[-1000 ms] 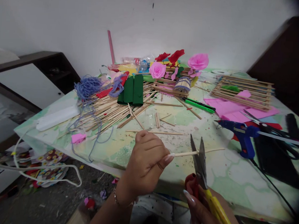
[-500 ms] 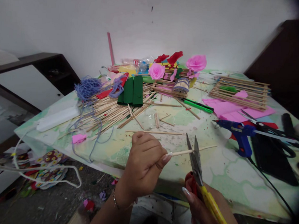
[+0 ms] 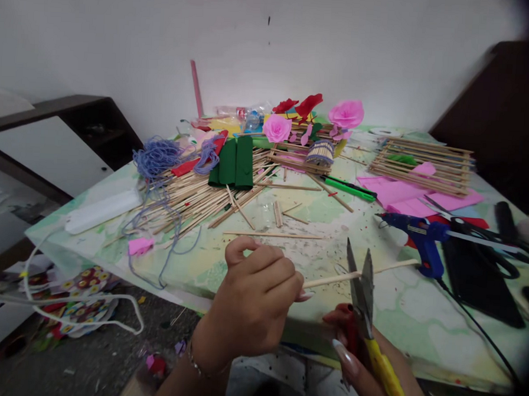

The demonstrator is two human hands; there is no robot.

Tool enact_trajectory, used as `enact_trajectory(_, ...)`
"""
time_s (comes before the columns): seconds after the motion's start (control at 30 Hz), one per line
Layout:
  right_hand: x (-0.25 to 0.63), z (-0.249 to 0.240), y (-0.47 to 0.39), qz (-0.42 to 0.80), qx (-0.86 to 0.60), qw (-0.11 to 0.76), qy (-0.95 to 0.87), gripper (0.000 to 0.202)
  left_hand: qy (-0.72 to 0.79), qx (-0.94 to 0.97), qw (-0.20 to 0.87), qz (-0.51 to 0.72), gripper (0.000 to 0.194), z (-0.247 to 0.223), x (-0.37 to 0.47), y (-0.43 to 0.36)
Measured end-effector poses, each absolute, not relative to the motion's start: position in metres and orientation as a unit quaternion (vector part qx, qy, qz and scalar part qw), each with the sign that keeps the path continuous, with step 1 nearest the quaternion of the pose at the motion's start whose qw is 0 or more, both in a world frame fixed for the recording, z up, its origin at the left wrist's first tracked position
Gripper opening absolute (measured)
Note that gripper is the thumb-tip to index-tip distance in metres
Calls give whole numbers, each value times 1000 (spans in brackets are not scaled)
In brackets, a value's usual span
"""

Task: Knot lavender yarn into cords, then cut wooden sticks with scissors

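Note:
My left hand (image 3: 259, 295) is closed around one end of a thin wooden stick (image 3: 331, 280), which points out to the right above the table's near edge. My right hand (image 3: 354, 356) grips a pair of scissors (image 3: 365, 298) with red and yellow handles, blades upward and parted. The stick passes between the blades, its far end sticking out to the right of them. Beyond my left hand another stick (image 3: 271, 234) lies flat, with short cut pieces (image 3: 278, 213) behind it.
A blue glue gun (image 3: 422, 233) with its cord lies at right, beside a dark flat object (image 3: 482, 280) and black scissors (image 3: 480, 224). Many sticks (image 3: 193, 197), green paper (image 3: 237, 161) and purple yarn (image 3: 158, 156) cover the left. Paper flowers (image 3: 277, 128) and a stick frame (image 3: 421, 165) stand behind.
The scissors and my right hand have shifted right and slightly down. More of the stick now extends from my left hand, and its far end reaches further right.

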State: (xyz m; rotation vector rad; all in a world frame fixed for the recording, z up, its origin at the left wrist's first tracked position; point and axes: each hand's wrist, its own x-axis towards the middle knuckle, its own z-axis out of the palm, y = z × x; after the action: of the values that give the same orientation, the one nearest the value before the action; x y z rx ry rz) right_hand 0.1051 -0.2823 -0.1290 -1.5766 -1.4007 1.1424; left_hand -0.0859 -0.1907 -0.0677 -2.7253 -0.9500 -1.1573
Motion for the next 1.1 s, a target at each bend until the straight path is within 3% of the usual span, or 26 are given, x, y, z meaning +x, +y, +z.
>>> enact_trajectory(0.1, 105, -125, -278, 411, -622, 346, -570, 25, -307, -873, 20, -378, 13, -67, -85, -192)
enact_trajectory(0.3, 105, -122, -271, 371, -645, 285, -605, 39, -309, -868, 40, -386, 11, -65, -82, -193)
enact_trajectory(1.1, 96, -126, -275, 392, -657, 323, -557, 45, -336, -854, 2, -398, 15, -68, -84, -199)
